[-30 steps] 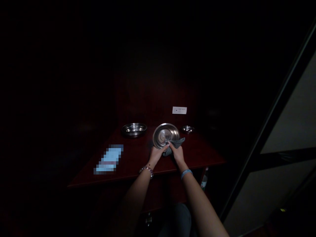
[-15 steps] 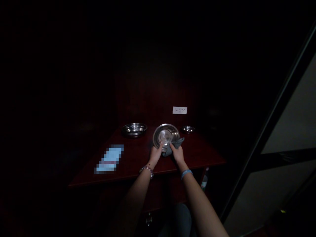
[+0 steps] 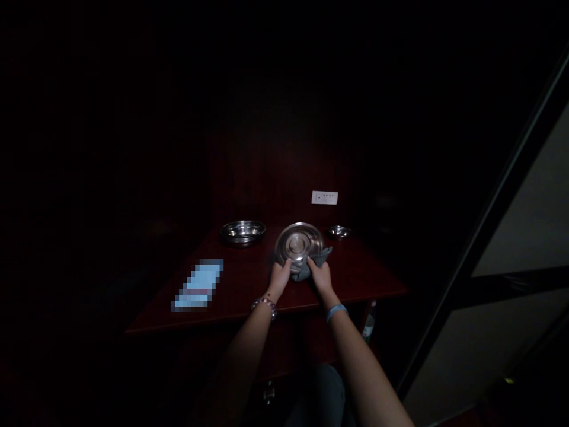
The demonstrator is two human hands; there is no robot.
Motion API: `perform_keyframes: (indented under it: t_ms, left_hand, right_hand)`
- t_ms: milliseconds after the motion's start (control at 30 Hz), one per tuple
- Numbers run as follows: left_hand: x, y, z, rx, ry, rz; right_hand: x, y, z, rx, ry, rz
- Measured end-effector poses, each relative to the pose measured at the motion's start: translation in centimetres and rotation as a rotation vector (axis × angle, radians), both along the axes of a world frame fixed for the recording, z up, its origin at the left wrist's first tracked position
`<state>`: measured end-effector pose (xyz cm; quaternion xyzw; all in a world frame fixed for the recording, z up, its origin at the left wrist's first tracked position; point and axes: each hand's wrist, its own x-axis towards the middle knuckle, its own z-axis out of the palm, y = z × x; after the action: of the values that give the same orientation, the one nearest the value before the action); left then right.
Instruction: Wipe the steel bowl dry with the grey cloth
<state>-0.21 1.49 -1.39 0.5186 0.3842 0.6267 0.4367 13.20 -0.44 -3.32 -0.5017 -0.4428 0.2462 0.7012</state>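
Note:
A round steel plate [image 3: 299, 240] is held up at a tilt over the dark red table [image 3: 249, 284], its inner face toward me. My left hand [image 3: 280, 279] grips its lower left rim, thumb on the inside. At the lower right rim, my right hand [image 3: 320, 276] is closed on a grey cloth [image 3: 303, 271], which is folded against the plate. Fingers behind the plate and cloth are hidden. To the left sit stacked steel bowls [image 3: 243, 232], and a smaller steel bowl [image 3: 339, 232] lies to the right.
A blurred light-blue flat object [image 3: 199, 286] lies at the table's left front. On the back wall is a white socket panel [image 3: 324, 197]. Below the table's right edge stands a bottle [image 3: 368, 325]. The surroundings are very dark.
My left thumb has slid slightly left and down along the plate's rim. The right hand with the cloth stays almost in place; the view has shifted slightly.

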Motion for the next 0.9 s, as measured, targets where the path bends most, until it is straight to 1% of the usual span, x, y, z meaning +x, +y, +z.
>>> perform_keyframes:
  t_ms: [533,900]
  left_hand:
    - [-0.05,-0.15,0.3,0.012,0.002,0.022]
    - [0.01,-0.14,-0.02,0.014,-0.002,0.015]
  right_hand:
    - [0.0,-0.09,-0.01,-0.005,-0.036,-0.014]
    - [-0.15,-0.49,0.36,-0.02,-0.013,-0.023]
